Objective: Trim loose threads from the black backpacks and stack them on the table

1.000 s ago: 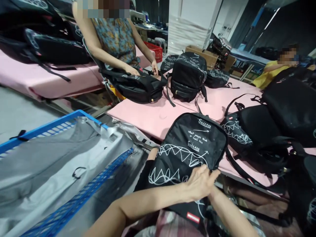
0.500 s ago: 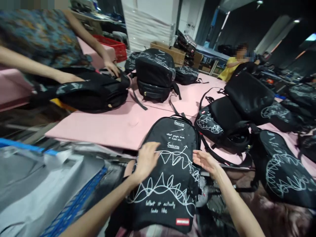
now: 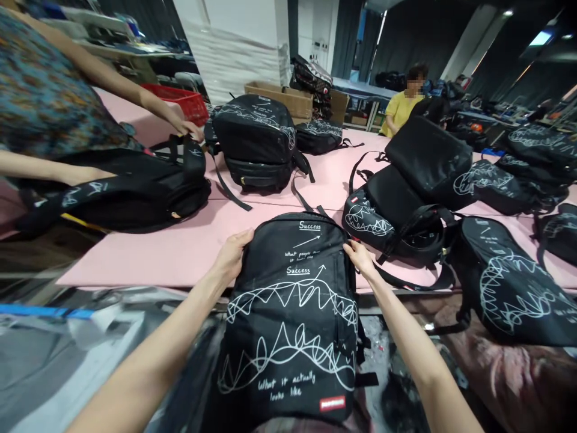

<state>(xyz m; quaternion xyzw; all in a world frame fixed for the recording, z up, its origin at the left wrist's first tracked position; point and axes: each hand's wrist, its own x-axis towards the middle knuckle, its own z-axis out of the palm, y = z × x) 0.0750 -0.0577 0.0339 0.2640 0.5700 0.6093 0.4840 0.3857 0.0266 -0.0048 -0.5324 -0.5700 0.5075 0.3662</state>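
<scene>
A black backpack (image 3: 293,313) with white scribbles and the word "Success" lies front-up before me, its top on the edge of the pink table (image 3: 180,246). My left hand (image 3: 232,255) grips its upper left side with the fingers curled round the edge. My right hand (image 3: 359,257) grips its upper right side the same way.
Several more black backpacks lie on the table, the nearest at the right (image 3: 509,288) and behind (image 3: 392,222). A person at the left handles another black bag (image 3: 130,192). A person in yellow (image 3: 401,108) sits far back. A blue crate with grey plastic (image 3: 54,337) stands at the lower left.
My hands moved from the backpack's front to its upper sides and closed on them. My view swung right and the backpack sits squarer in front of me.
</scene>
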